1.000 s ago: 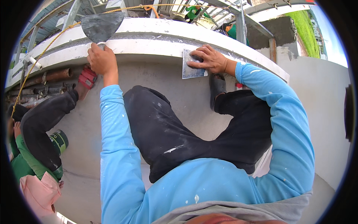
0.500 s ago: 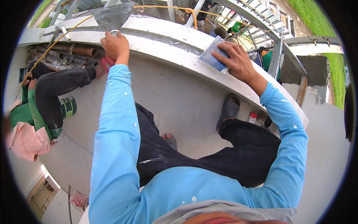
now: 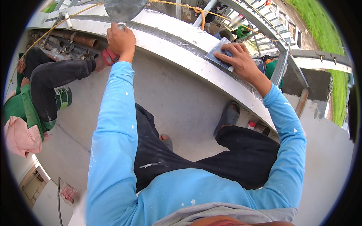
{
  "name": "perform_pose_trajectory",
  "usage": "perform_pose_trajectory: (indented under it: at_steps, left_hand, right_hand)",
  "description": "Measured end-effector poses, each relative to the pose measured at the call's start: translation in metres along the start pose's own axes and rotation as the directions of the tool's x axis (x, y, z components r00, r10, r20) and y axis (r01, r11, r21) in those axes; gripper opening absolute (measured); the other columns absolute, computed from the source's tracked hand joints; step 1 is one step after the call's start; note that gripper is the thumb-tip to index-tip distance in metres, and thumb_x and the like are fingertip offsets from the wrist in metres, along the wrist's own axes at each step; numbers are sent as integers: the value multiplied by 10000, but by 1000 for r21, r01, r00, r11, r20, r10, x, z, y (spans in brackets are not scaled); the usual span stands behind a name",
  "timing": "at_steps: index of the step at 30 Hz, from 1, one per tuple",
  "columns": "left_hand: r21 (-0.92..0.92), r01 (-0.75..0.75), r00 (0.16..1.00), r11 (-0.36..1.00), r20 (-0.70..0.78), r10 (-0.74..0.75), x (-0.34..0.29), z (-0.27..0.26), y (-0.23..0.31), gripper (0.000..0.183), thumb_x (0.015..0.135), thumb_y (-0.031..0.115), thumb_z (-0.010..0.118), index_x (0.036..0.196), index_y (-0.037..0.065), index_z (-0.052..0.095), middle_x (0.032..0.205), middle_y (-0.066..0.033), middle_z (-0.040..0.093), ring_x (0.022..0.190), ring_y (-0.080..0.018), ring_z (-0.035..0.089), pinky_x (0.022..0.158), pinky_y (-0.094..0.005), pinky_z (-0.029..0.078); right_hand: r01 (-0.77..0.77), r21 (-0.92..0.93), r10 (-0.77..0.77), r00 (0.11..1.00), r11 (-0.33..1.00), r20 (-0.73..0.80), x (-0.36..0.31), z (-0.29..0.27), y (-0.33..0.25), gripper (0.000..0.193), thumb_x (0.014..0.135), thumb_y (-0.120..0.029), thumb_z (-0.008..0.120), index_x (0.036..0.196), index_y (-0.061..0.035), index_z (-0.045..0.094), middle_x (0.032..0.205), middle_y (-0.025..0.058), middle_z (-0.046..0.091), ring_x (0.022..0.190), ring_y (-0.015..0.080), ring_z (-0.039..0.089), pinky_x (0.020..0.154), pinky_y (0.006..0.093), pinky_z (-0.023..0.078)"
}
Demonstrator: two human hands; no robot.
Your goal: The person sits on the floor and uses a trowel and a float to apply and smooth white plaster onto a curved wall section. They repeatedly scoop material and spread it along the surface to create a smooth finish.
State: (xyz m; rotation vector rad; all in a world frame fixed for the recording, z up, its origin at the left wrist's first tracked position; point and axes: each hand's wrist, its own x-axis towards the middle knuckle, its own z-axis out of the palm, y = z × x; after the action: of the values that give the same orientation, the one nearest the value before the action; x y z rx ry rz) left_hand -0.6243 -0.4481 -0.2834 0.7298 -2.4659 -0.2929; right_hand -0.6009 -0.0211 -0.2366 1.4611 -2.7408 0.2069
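Observation:
My left hand (image 3: 120, 41) grips the handle of a grey plaster board (image 3: 124, 8) held up at the top of the view, above a white curved ledge (image 3: 177, 47). My right hand (image 3: 241, 62) presses a flat grey trowel (image 3: 219, 54) against the top of that ledge, fingers spread over the blade. Both my arms are in light blue sleeves. My legs in black trousers are bent below the ledge, one sandalled foot (image 3: 227, 117) on the grey surface.
Another person in dark and green clothing (image 3: 41, 94) crouches at the left next to rusty pipes (image 3: 68, 39). A yellow rope (image 3: 177, 4) runs along the ledge. Metal scaffold bars (image 3: 279, 45) and grass (image 3: 324, 37) lie beyond at the right.
The view has swung down and left. My right hand with the trowel has slid rightward along the ledge top. My left hand still holds the board up.

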Motion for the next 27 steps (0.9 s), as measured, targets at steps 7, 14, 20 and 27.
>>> perform_pose_trajectory:
  at_steps: [7,14,20,27]
  left_hand:
    - [-33,-12,1000,999,-4,12,1,3,-3,363,856,206,670,1183,60,611,1158,-136,633,1115,-379,609,830,-515,536]
    - [-28,-27,999,999,-47,26,1,6,-3,368,853,202,665,1194,75,609,1151,-123,640,1101,-370,618,823,-511,537]
    - [-29,-34,999,999,-21,33,3,3,-3,368,851,217,689,1181,75,612,1150,-124,646,1100,-371,622,821,-514,534]
    - [-32,-39,998,999,-47,37,1,6,-5,373,848,214,691,1182,69,609,1142,-121,659,1091,-374,627,811,-517,529]
  right_hand:
    - [64,-9,-65,998,998,-14,62,5,2,671,810,82,580,1376,-277,610,1291,77,544,1245,282,498,1071,427,394]
    - [20,33,-19,999,999,-28,78,15,-3,696,790,115,604,1361,-281,624,1300,64,541,1238,295,486,1066,439,403]
    - [-16,-69,24,992,997,122,30,-6,-5,608,854,31,589,1360,-306,623,1266,47,579,1225,274,519,1103,433,389]
    - [120,-5,-120,992,993,-35,70,8,-1,612,845,57,617,1371,-256,602,1268,77,569,1201,291,538,1070,407,436]
